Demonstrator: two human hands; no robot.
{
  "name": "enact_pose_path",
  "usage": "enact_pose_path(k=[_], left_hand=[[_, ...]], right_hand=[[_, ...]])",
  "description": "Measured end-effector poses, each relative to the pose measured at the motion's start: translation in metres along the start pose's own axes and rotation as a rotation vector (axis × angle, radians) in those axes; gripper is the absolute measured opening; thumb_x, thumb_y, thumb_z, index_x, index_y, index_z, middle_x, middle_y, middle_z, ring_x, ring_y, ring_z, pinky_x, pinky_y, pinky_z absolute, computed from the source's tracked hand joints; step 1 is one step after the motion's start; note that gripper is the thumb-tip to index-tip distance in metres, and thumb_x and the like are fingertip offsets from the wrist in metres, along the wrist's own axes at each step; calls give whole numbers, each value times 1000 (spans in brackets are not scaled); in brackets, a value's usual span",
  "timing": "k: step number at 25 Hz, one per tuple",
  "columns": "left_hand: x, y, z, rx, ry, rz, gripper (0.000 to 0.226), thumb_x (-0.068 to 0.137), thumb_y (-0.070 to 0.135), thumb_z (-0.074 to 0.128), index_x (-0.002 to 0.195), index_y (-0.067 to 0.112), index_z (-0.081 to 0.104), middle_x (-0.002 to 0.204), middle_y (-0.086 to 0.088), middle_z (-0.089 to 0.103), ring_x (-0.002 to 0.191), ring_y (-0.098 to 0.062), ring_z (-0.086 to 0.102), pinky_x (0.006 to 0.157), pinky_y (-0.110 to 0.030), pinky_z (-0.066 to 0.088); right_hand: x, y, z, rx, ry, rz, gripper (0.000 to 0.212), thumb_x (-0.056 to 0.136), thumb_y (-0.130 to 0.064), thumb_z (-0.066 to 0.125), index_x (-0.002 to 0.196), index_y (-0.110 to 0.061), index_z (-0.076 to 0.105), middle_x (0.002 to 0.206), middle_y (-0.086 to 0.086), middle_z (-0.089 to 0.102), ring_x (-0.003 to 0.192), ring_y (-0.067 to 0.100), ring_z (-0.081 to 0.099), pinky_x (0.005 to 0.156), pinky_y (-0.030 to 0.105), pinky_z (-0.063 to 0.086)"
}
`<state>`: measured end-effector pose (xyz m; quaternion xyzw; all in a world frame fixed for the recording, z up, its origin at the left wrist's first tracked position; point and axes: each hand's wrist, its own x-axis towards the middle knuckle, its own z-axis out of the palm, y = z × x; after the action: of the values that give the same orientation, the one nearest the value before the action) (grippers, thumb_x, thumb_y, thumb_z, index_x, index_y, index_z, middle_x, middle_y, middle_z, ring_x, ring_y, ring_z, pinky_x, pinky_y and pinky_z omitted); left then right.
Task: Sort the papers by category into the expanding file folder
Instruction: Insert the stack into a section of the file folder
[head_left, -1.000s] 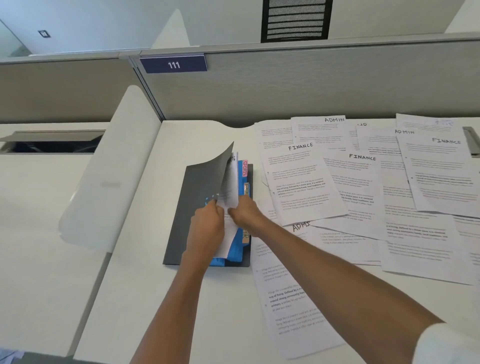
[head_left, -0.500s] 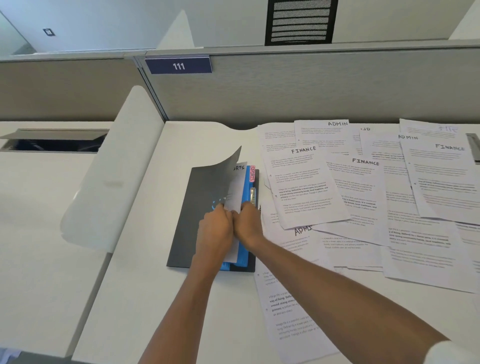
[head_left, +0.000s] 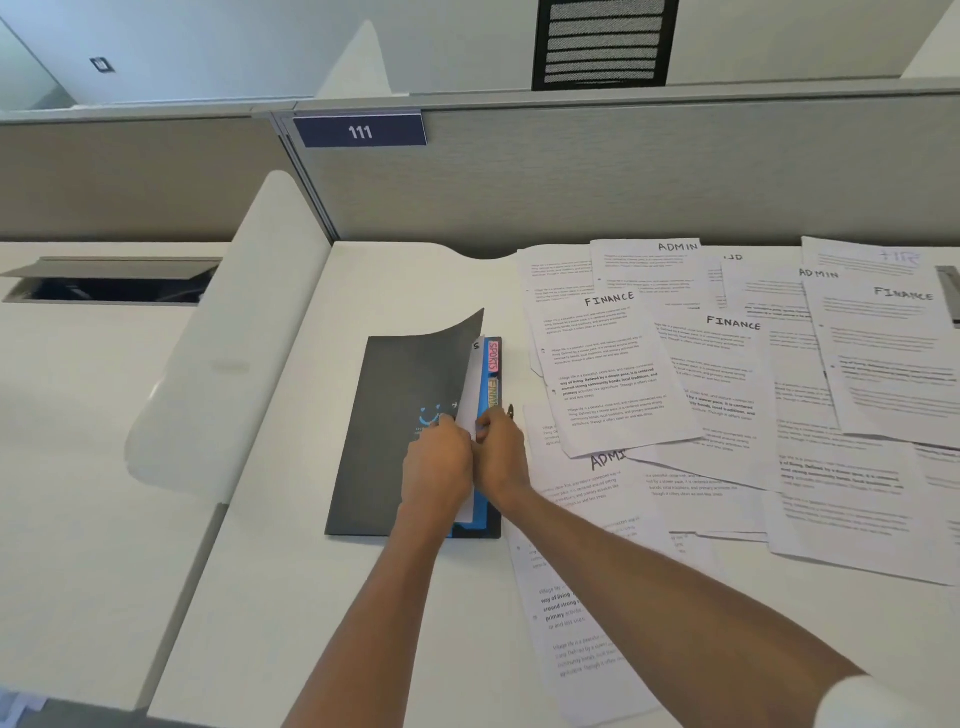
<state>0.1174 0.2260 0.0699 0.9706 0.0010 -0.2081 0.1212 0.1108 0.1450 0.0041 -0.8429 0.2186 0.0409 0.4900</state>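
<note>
Head view, folder: expanding file folder (head_left: 395, 441) lying on the counter (head_left: 249, 597), dark front cover arching up off the blue pockets.
Head view, sheet: white sheet (head_left: 470, 395) sitting mostly inside the front pocket, just left of the SPORTS tab (head_left: 493, 355), showing only a final S of its heading.
Head view, left grip: left grip (head_left: 436, 462) curling round the cover's free edge, propping it up.
Head view, right grip: right grip (head_left: 501, 457) touching the left one, seemingly clamping on the sheet's edge at the pocket mouth; fingertips hidden.
Head view, loose papers: loose papers (head_left: 727, 395) overlapping across the counter on the right, headed FINANCE and ADMIN.
Head view, risk: possibly buckling the sheet by pushing while the cover is sagging; possibly sliding it behind the wrong tab, the tabs lying so close together; possibly dragging the page under the right forearm off the counter.
</note>
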Motion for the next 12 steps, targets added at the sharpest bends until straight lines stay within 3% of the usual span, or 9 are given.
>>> enact_pose_path(k=[2,5,7,10,12], left_hand=[[4,-1,14,-26,6,5,33,112,27,43,137,6,52,132,-16,66,111,-35,71,96,-47,61],[13,-5,32,32,-6,48,38,110,29,49,139,5,51,136,-18,64,113,-35,71,98,-48,60],[19,-8,42,47,-5,39,40,109,28,51,140,3,49,139,-20,61,117,-39,68,97,-49,60],[27,-11,56,121,-16,10,45,108,25,48,146,1,44,145,-22,55,125,-46,60,100,-55,56],[26,-8,60,137,-44,-21,49,108,19,43,152,-1,37,151,-26,48,134,-50,52,104,-60,51]], right_hand=[[-3,14,4,-87,-41,-76,13,100,-15,52,107,-8,59,108,5,65,103,19,62,82,29,55],[-11,35,18,-176,-2,-183,15,106,-27,49,109,-25,64,109,-3,70,109,18,66,72,17,57],[-20,44,23,-116,-24,-182,19,106,-30,49,118,-30,64,111,-3,72,111,15,67,78,20,59],[-34,45,8,-259,-32,-252,26,100,-30,49,118,-21,65,115,3,70,111,17,65,94,37,56],[-42,48,-4,-370,-31,-295,23,100,-16,47,117,-10,61,115,7,61,107,24,59,87,31,50]])
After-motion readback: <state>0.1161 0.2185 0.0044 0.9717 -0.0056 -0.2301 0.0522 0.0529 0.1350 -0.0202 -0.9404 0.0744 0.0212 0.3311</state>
